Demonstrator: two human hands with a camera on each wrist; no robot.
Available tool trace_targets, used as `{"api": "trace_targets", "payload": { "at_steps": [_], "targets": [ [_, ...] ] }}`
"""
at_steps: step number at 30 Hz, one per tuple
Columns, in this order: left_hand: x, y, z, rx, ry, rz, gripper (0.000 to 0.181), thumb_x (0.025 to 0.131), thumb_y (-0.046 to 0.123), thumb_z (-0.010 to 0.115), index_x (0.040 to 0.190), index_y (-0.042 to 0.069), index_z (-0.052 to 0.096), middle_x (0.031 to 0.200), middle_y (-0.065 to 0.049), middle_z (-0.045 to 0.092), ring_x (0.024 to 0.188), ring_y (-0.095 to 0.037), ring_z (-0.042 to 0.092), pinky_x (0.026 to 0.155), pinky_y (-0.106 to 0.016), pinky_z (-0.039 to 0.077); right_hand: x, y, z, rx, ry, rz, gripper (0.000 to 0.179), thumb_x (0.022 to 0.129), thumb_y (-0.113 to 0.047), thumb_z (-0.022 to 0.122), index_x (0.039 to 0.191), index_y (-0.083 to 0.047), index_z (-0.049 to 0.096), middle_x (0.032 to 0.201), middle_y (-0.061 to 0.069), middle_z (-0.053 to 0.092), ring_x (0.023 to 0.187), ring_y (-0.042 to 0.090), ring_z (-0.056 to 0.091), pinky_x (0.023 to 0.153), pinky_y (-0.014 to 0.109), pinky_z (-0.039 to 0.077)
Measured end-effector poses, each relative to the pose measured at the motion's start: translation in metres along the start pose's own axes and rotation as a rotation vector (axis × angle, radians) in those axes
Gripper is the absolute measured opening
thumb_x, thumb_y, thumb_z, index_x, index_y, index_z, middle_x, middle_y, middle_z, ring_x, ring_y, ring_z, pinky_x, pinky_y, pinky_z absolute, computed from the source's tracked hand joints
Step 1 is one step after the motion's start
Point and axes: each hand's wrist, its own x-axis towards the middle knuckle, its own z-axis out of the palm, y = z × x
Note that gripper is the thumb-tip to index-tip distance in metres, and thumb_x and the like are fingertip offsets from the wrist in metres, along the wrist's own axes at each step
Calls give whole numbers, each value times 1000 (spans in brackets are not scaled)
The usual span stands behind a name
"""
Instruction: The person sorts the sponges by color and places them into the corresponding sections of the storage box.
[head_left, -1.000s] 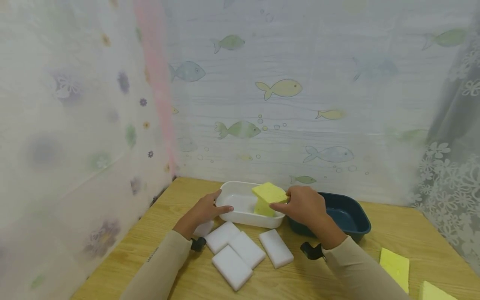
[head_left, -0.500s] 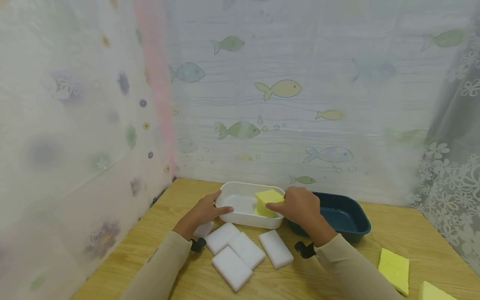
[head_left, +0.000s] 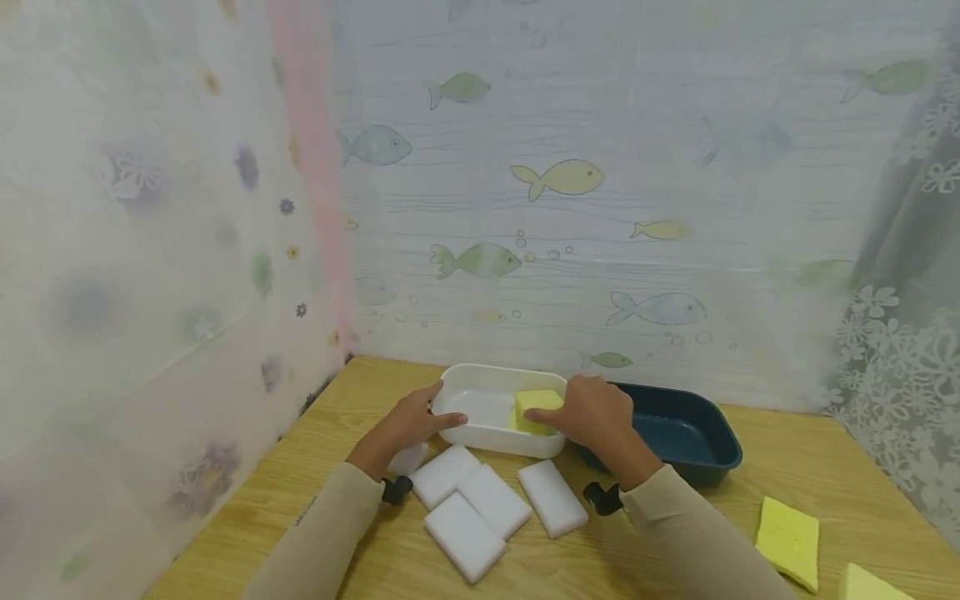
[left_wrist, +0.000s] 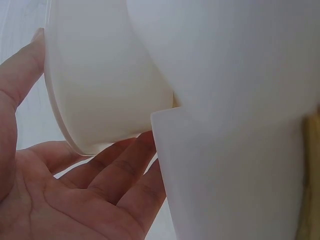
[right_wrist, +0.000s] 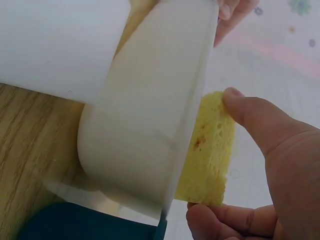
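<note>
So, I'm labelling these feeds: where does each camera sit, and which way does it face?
Head: on the head, facing forward and down at the white tub and dark blue tub; both sleeves, left hand and right hand show.
Left wrist: on that wrist, facing the white tub's outer wall close up; left hand shows.
Right wrist: on that wrist, facing the yellow sponge and white tub's side; right hand and part of the left show.
Shared: head and right wrist both show the right hand holding the yellow sponge.
</note>
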Motion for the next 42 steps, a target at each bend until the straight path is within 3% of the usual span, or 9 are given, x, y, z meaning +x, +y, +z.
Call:
{"api": "trace_targets", "payload": {
  "at_steps": [8,16,24,36,39,42],
  "targets": [
    [-10,5,2,5,10,-13,105,88,61,75,164,5,27,157,-21,48,135,-35,56,111,-53,45,-9,-2,1,-12,-17,-73,73,70,-86,72,56,-19,45,54,-3,36,48,15,39,44,32,27],
    [-19,11,3,1,13,-17,105,89,61,75,164,6,26,157,-20,48,134,-34,57,109,-53,47,-15,1,0,2,-57,-112,63,75,-77,75,62,-19,54,59,-2,48,53,17,49,47,34,34],
    [-28,15,4,1,20,-20,105,89,61,75,164,6,26,157,-21,47,135,-35,57,109,-53,47,-22,7,-5,14,-71,-141,61,78,-73,75,59,-19,55,55,-3,46,52,17,49,46,32,32],
    [-38,19,9,7,31,-48,105,88,61,75,164,6,26,159,-21,45,142,-36,50,114,-54,42,-39,19,-11,98,-57,-206,64,87,-65,73,48,-23,44,48,-8,29,45,11,27,44,28,17],
    [-38,19,9,5,32,-44,105,89,61,75,164,6,26,159,-21,44,142,-36,50,114,-54,42,-44,23,-14,133,-53,-205,48,87,-63,73,61,-24,63,56,-10,46,48,11,37,44,28,24],
    [-38,19,9,3,33,-44,106,88,61,75,164,6,26,160,-21,44,142,-36,50,113,-54,43,-48,29,-19,161,-52,-198,36,87,-61,74,87,-26,78,80,-9,68,61,11,54,47,29,39]
  ]
}}
